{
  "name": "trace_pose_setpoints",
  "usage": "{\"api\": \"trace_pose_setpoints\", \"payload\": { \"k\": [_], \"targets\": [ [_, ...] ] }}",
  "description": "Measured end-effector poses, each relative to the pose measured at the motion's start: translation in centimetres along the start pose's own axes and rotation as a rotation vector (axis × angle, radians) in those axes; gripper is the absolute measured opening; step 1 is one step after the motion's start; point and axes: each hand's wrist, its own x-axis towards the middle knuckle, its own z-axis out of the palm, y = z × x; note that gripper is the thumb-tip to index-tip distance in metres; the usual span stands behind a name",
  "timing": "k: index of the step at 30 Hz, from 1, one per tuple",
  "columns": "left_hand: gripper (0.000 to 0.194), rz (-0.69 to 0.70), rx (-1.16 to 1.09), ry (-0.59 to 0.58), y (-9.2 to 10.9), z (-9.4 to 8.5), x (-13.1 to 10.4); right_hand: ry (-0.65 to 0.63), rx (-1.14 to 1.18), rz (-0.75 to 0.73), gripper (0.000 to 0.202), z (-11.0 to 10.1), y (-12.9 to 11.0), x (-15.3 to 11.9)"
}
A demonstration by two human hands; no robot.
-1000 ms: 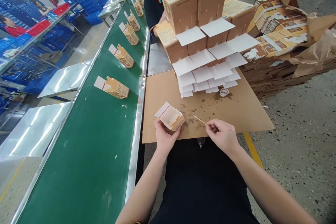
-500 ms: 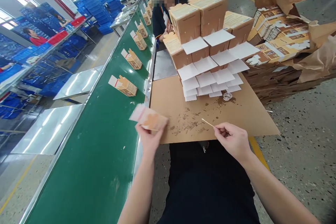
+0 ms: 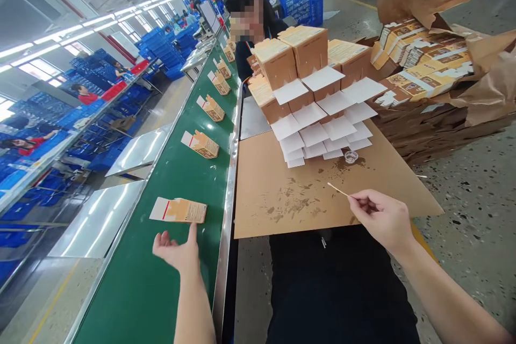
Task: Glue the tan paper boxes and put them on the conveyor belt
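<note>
A brown printed carton [image 3: 186, 211] with a white flap and a red strip lies on the green conveyor belt [image 3: 133, 285]. Just below it is my left hand [image 3: 177, 250], open, thumb and fingers spread, the thumb tip close to the carton's edge. Over the cardboard sheet [image 3: 258, 199], my right hand [image 3: 381, 217] pinches a thin cotton swab [image 3: 337, 189] by one end, its pale tip pointing left. Wet marks spot the sheet near a small clear round dish [image 3: 350, 157]. Behind it rises a stack of cartons [image 3: 278, 64] with white flaps sticking out towards me.
More cartons [image 3: 200, 144] stand in a row up the belt. A co-worker [image 3: 245, 16] sits behind the stack. Bundled flat cartons [image 3: 423, 59] in torn brown paper lie to the right. Blue crates [image 3: 298, 0] stand beyond; metal tables [image 3: 94, 220] are left of the belt.
My left hand has moved left from the sheet's edge and let go of the carton, which now lies on the belt. The swab stays in my right hand. The view has shifted slightly.
</note>
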Motion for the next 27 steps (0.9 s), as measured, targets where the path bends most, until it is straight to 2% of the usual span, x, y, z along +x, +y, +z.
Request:
{"api": "trace_pose_setpoints", "payload": {
  "k": [2,3,5,7,9,12,14,15,16,18,21,24,27],
  "targets": [
    [0.087,0.186,-0.070,0.052,1.7,0.5,-1.1,0.046,-0.034,0.013,0.027,-1.0,0.7,-0.5],
    [0.081,0.272,-0.135,0.024,3.2,1.2,-1.4,0.061,-0.050,0.026,0.028,-1.5,0.9,-0.6],
    [0.070,0.411,-0.292,-0.097,7.4,3.8,-1.6,0.084,-0.070,0.048,0.031,-2.1,1.2,-0.7],
    [0.062,0.541,-0.428,-0.246,13.2,7.6,-1.2,0.092,-0.078,0.053,0.034,-2.4,1.0,-0.5],
    [0.063,0.680,-0.514,-0.403,19.9,12.3,-0.4,0.093,-0.081,0.056,0.036,-2.5,0.5,-0.2],
    [0.079,0.900,-0.469,-0.636,29.2,19.7,1.1,0.100,-0.074,0.049,0.037,-2.7,-0.2,0.0],
    [0.091,1.038,-0.417,-0.766,33.6,24.2,1.8,0.126,-0.066,0.020,0.036,-2.9,-0.5,-0.1],
    [0.095,1.078,-0.402,-0.822,35.1,26.1,1.9,0.141,-0.068,0.002,0.035,-3.0,-0.5,-0.2],
    [0.097,1.101,-0.386,-0.875,36.1,27.7,2.0,0.156,-0.073,-0.015,0.034,-3.2,-0.5,-0.4],
    [0.096,1.096,-0.355,-0.965,36.7,29.9,1.7,0.186,-0.087,-0.039,0.032,-3.6,-0.5,-0.7],
    [0.084,1.067,-0.326,-1.035,35.8,30.7,1.0,0.220,-0.099,-0.045,0.029,-4.2,-0.3,-1.2],
    [0.076,1.073,-0.362,-0.972,34.9,28.6,0.3,0.236,-0.104,-0.040,0.029,-4.7,-0.2,-1.2],
    [0.072,1.020,-0.468,-0.811,34.4,24.3,0.0,0.222,-0.101,-0.030,0.028,-5.1,0.0,-0.1]
  ]
}}
